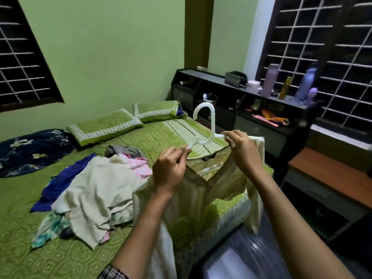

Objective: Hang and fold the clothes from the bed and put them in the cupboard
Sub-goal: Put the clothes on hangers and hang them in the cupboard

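I hold a pale cream garment (203,190) up over the bed's near right corner, with a white plastic hanger (209,127) at its neckline. My left hand (171,168) pinches the hanger's left arm together with the garment's left shoulder. My right hand (242,150) grips the hanger's right arm and the right shoulder. The hook points up. A black label shows inside the collar. A heap of mixed clothes (94,190), cream, blue, pink and floral, lies on the green bed (30,238) to the left.
Two green pillows (104,127) and a dark floral blanket (32,152) lie at the bed's far side. A black shelf unit (261,121) with bottles and a pouch stands along the right. A low wooden-topped drawer (330,178) sits nearer. Barred windows flank the room.
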`<act>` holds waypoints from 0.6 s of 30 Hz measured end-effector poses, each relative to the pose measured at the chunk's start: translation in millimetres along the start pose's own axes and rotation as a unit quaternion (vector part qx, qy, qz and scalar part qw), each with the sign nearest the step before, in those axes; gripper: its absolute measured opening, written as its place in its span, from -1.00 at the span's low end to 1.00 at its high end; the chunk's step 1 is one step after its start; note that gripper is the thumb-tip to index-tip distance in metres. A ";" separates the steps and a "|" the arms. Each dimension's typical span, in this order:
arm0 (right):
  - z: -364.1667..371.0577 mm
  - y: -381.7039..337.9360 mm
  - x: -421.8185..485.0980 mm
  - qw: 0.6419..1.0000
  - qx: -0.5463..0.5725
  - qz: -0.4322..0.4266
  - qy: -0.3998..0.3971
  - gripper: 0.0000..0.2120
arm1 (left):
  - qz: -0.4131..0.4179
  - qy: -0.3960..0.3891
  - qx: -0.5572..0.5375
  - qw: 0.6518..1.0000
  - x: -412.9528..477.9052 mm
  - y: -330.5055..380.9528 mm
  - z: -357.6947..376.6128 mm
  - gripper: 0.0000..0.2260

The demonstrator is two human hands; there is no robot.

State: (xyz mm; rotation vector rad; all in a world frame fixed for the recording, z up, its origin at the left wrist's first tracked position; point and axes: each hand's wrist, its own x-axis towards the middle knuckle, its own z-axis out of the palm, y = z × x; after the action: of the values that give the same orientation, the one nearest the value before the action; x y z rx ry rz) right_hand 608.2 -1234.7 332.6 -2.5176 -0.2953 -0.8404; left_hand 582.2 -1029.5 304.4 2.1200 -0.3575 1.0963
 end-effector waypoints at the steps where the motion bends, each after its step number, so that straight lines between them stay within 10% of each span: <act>1: -0.4 9.0 2.3 1.000 0.000 0.003 0.002 -0.75 | -0.001 -0.002 -0.011 1.000 1.1 3.5 9.0 -0.69; 18: 129.5 203.4 112.5 0.989 0.000 0.038 -0.145 -0.75 | -0.143 -0.148 -0.017 0.978 40.7 -75.4 224.1 -0.75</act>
State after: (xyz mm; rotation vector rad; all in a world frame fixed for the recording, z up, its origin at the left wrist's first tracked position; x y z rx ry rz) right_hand 832.3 -1341.2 236.6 -2.6310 -0.2895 -0.4442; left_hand 780.6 -1130.4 215.0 2.2223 -0.1960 0.6084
